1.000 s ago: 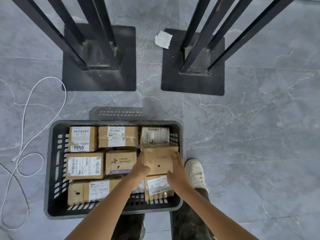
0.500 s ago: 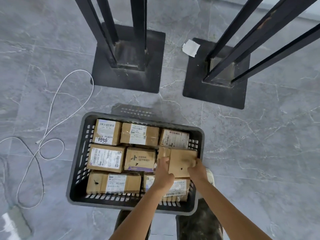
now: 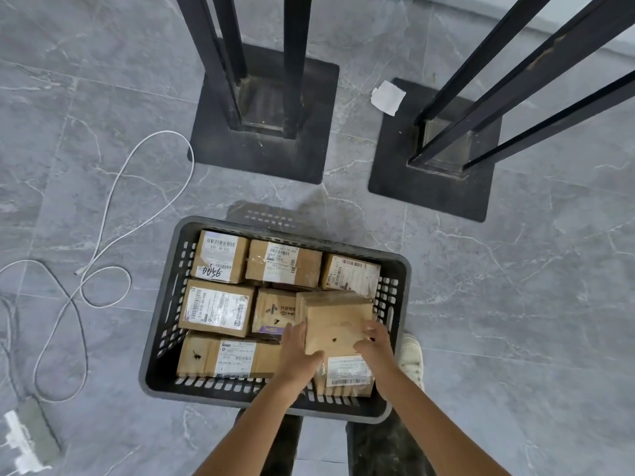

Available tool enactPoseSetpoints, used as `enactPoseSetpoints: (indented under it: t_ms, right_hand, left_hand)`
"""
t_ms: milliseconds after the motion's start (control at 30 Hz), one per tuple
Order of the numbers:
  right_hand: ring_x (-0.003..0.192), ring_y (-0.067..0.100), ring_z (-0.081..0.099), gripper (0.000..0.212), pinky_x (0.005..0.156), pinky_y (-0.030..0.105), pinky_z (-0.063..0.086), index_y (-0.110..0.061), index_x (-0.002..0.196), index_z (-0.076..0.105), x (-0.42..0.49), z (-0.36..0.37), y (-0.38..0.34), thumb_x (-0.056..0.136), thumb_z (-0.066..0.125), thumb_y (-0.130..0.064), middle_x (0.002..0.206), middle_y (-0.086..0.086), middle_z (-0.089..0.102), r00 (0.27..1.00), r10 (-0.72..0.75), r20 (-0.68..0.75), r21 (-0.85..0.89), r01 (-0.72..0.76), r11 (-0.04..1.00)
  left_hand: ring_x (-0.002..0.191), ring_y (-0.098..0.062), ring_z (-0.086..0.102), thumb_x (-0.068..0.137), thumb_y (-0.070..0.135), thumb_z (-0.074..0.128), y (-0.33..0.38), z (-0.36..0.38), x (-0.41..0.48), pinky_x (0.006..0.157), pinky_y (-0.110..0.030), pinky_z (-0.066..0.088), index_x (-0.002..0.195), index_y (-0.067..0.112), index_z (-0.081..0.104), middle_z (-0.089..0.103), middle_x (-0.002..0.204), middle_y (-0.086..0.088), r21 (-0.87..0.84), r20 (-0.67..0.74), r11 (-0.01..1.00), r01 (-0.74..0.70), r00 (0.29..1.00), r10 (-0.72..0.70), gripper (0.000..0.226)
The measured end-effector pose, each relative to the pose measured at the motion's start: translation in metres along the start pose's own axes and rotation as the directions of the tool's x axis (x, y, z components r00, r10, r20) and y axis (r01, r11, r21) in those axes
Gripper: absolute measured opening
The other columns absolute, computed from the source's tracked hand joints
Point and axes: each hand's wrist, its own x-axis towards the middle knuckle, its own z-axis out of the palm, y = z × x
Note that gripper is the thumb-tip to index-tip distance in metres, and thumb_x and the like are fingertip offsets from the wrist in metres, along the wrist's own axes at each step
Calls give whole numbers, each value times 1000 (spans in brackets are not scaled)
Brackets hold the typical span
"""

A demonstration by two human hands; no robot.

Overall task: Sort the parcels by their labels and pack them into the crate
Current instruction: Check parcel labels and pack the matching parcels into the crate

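Observation:
A dark slotted crate [image 3: 161, 321] stands on the floor, packed with several labelled cardboard parcels. A plain brown parcel [image 3: 335, 321] with no label showing sits tilted on top of the others in the crate's right middle. My left hand [image 3: 297, 352] grips its left lower edge and my right hand [image 3: 374, 341] grips its right lower corner. Under my hands lies a labelled parcel [image 3: 348, 371] in the near right corner. A parcel marked 9500 [image 3: 218, 257] fills the far left corner.
Two black metal stands on square base plates [image 3: 261, 142] [image 3: 433, 180] rise beyond the crate. A scrap of white paper [image 3: 388, 97] lies between them. White cable [image 3: 103, 235] loops across the grey tiles at left, near a power strip [image 3: 27, 438]. A white shoe [image 3: 410, 355] touches the crate's right side.
The view has shifted, so the crate sits further right and lower in frame. Both hands stay on the plain parcel, which has tipped a little and edged left over the middle parcel.

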Motion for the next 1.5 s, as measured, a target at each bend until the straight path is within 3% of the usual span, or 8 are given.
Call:
enactPoseSetpoints:
  t_ms: [167,467,833,967,1100,1167,1333,1500]
  right_hand:
    - [117,28,49,72,96,42,47,-12,147,28,14,-13,-12,83,49,12,140,13,41,997,27,73,-141,-17,990]
    - [80,11,54,55,59,20,42,-18,131,40,-25,2,-35,83,45,9,92,0,53,975,-41,219,-226,92,970]
    - [102,-3,42,71,72,9,41,-26,147,29,-46,51,-51,86,38,9,145,-1,34,865,-322,385,-370,464,805]
    - [57,-7,48,70,49,9,39,-27,144,36,-43,54,-58,85,34,12,144,3,41,821,-354,448,-377,533,758]
    - [134,15,37,78,107,28,38,-33,145,32,-41,49,-41,84,35,15,156,2,24,805,-263,532,-599,578,554]
    - [127,14,43,73,99,27,39,-28,149,26,-34,40,-30,88,35,11,157,2,24,841,-190,507,-656,519,548]
    - [146,18,18,82,116,38,19,-27,152,15,-17,25,-10,84,36,14,160,-4,16,820,-117,560,-745,560,361]
    - [148,20,-3,91,118,45,3,-25,152,-5,-11,25,5,84,45,10,161,-1,-8,799,-122,589,-765,600,235]
  left_hand:
    - [105,-5,43,89,1,53,10,-10,3,75,-14,40,139,23,31,45,123,9,-77,208,991,112,974,-94,59]
    - [98,-11,54,82,-12,48,-17,-39,-20,59,-12,44,122,14,52,58,106,4,-59,30,993,98,995,-96,48]
    - [74,-13,63,90,34,58,-50,-82,-23,56,-24,53,123,18,37,58,97,0,41,-148,989,144,979,-137,42]
    - [92,-15,60,95,23,50,-43,-74,-17,73,-21,45,120,10,54,63,116,-7,294,-150,950,102,987,-60,28]
    - [107,-26,59,92,11,54,-36,-48,-11,71,-21,49,146,18,24,40,142,-12,292,-93,953,82,994,-57,62]
    - [116,-22,54,92,12,54,-38,-41,-6,85,-24,47,150,20,15,32,149,-9,356,-38,933,47,999,-36,70]
    - [72,-6,51,88,-3,41,-44,-32,7,53,-16,40,151,21,10,51,128,-9,324,110,941,96,984,-139,74]
    - [125,-34,46,82,-12,37,-56,-32,4,93,-43,47,150,29,0,36,148,-10,288,177,953,93,973,-149,88]
